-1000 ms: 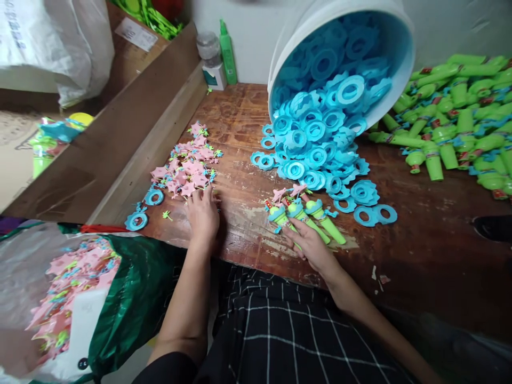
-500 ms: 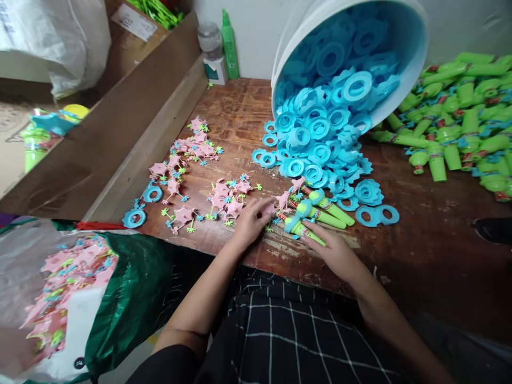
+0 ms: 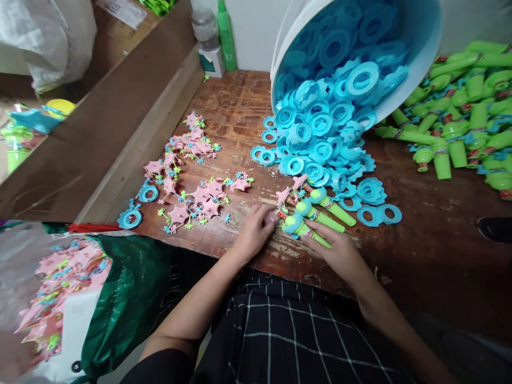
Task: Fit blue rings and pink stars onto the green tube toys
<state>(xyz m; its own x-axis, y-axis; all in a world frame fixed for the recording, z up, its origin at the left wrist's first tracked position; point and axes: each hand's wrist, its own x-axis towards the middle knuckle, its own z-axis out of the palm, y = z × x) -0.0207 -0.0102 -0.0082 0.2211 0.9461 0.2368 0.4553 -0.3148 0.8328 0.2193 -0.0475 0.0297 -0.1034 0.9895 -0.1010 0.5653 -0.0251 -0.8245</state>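
In the head view, three smooth green wands [image 3: 322, 218] lie by the worktop's [image 3: 236, 101] front edge. The right hand [image 3: 338, 252] grips the nearest; the left hand [image 3: 253, 234] curls at its red tip, grasp unclear. Spiky pink stars [image 3: 214, 188] lie leftward. A tipped plastic bucket [image 3: 424, 50] spills scalloped blue rings [image 3: 308, 97].

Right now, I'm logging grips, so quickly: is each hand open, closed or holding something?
Left hand: closed on a pink piece, mostly hidden.
Right hand: closed, holding the nearest green wand.
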